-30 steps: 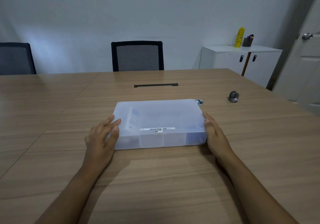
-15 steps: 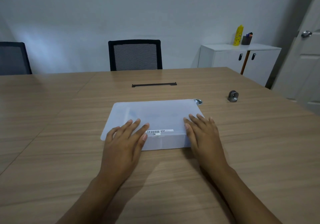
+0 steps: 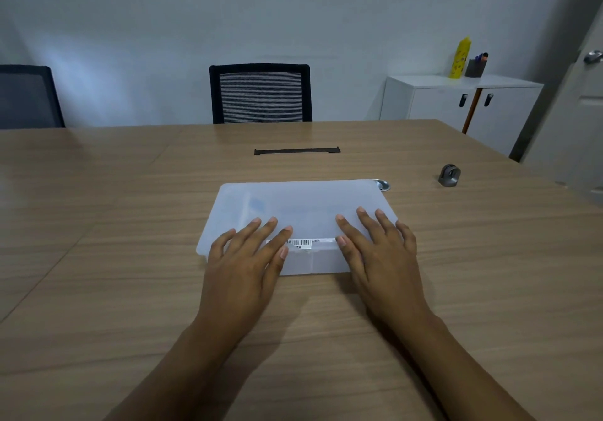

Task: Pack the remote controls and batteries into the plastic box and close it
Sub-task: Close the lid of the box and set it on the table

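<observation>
A wide wooden table (image 3: 456,290) fills most of the view, with 2 dark mesh-backed chairs behind it, one (image 3: 261,94) straight across and another (image 3: 27,97) at the far left. A white cabinet (image 3: 456,101) stands against the wall to the right. At the middle of the table lies the plastic box (image 3: 303,205), frosted and translucent, its lid down over the base and a barcode label (image 3: 300,243) at its near edge. The left hand (image 3: 244,257) lies flat, fingers spread, on the near-left part of the lid; the right hand (image 3: 381,251) lies the same way on the near-right part. Neither hand grips anything. A small grey metal object (image 3: 449,176) sits on the table well to the right. The box's contents show only as faint shapes.
</observation>
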